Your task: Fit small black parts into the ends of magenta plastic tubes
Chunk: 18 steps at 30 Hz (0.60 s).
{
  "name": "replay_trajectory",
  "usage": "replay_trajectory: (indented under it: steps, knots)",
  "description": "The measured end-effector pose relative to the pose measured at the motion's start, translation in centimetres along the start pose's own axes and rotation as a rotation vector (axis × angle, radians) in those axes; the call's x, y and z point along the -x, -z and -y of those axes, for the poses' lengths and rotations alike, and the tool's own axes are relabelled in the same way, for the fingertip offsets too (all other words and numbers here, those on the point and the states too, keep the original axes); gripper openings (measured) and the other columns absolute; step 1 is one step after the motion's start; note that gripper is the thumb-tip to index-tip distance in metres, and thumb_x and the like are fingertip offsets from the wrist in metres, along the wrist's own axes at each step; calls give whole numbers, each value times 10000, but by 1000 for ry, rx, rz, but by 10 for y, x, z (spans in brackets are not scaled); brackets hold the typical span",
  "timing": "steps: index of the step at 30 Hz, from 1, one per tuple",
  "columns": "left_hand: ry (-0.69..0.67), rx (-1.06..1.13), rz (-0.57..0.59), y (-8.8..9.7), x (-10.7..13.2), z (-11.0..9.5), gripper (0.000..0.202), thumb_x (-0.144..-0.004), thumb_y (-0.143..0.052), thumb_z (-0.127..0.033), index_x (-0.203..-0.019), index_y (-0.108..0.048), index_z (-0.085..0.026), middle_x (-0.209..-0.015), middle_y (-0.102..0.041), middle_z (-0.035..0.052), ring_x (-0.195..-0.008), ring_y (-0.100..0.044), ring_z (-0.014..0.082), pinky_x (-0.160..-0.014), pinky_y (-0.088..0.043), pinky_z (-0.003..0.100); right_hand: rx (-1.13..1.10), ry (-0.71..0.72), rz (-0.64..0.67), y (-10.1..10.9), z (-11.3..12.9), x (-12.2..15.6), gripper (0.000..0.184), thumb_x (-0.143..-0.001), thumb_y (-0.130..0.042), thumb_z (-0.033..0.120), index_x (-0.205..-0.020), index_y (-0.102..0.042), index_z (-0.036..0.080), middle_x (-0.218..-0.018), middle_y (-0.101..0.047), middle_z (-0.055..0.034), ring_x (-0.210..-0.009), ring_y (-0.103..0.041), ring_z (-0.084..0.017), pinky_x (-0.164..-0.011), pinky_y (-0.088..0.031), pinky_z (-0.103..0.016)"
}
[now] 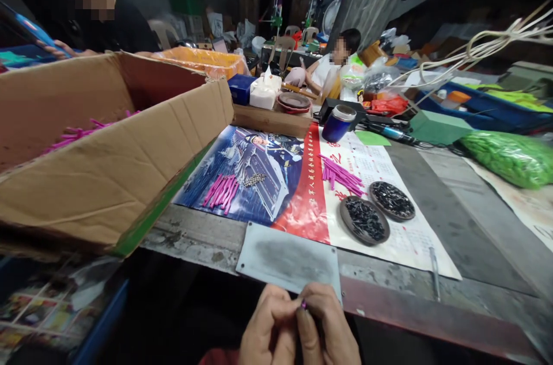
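My left hand (268,327) and my right hand (326,324) meet at the front edge of the table, fingers curled and fingertips pinched together. Between them shows the end of a small purple piece (304,305); the rest of it is hidden by my fingers. Just beyond lies a grey plate (289,258) with a dark smudge, fixed at the table edge. Past it, a bundle of pink sticks (221,192) rests on a printed poster (298,215), beside a small heap of beadlike bits (254,180). More pink sticks (342,175) lie to the right, near two round dishes (365,220) of small dark pieces.
A large cardboard box (173,152) with pink sticks inside stands at left. A pen-like tool (434,274) lies at right. Behind are a blue jar (339,124), a tissue pack (265,90) and a green bag (510,158). Two people sit beyond the table; another figure is farther back.
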<state>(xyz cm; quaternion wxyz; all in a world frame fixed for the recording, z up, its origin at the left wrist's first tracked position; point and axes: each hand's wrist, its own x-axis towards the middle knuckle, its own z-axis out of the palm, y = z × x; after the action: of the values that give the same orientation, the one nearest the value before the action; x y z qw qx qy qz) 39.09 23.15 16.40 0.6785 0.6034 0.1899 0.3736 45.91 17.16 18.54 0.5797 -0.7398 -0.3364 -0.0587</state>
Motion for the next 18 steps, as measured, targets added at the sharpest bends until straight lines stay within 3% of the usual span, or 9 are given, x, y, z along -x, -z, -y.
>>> replay_trajectory:
  steps: [5,11,18]
  knots:
    - [-120,-17,174,11,-12,-11,199,-1006,-500,-146,-1084,-649,-254,-869,-560,18,-754,-600,139,-705,-520,212,44,123,148,16,-4,-3,151,-1024,-514,289,-987,-636,209,-900,-679,-56,-789,-700,-160,-693,-580,-221]
    - [-29,-40,127,9,-12,-22,197,-1009,-491,-130,-1069,-641,-241,-890,-558,14,-810,-608,138,-756,-532,224,22,-79,112,19,5,0,66,-951,-617,176,-923,-663,214,-918,-683,-47,-821,-691,-161,-733,-580,-226]
    - [9,-45,122,10,-12,-19,206,-1011,-474,-99,-1085,-613,-232,-932,-556,19,-874,-608,141,-820,-535,247,20,-122,98,11,6,0,96,-950,-607,165,-972,-685,216,-954,-707,-47,-861,-701,-169,-782,-591,-244]
